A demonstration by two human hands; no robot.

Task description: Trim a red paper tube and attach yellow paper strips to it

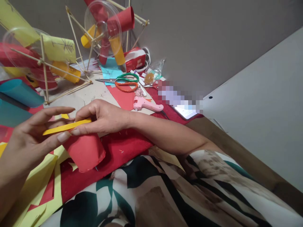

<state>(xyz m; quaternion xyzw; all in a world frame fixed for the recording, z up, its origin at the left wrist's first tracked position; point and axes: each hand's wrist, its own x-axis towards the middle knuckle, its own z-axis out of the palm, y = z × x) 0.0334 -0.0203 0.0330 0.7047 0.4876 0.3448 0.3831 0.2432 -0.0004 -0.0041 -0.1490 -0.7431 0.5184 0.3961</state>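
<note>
A narrow yellow paper strip point(67, 126) is held between both hands, its edge turned toward me. My right hand point(101, 116) pinches the strip's right part between thumb and curled fingers. At its left part, my left hand point(38, 135) presses with the thumb from below, while the index finger arches over the top. Just beneath the hands stands a red paper cup shape point(85, 153), its upper part hidden behind my fingers. Whether either hand touches this cup shape, I cannot tell.
Stick frames with clear discs and coloured paper tubes point(120, 22) stand at the back. Scissors point(126, 82), a pink glue gun point(148, 105) and a phone point(186, 110) lie to the right. Yellow paper sheets point(42, 179) lie at lower left; blue paper tubes point(22, 93) are at far left.
</note>
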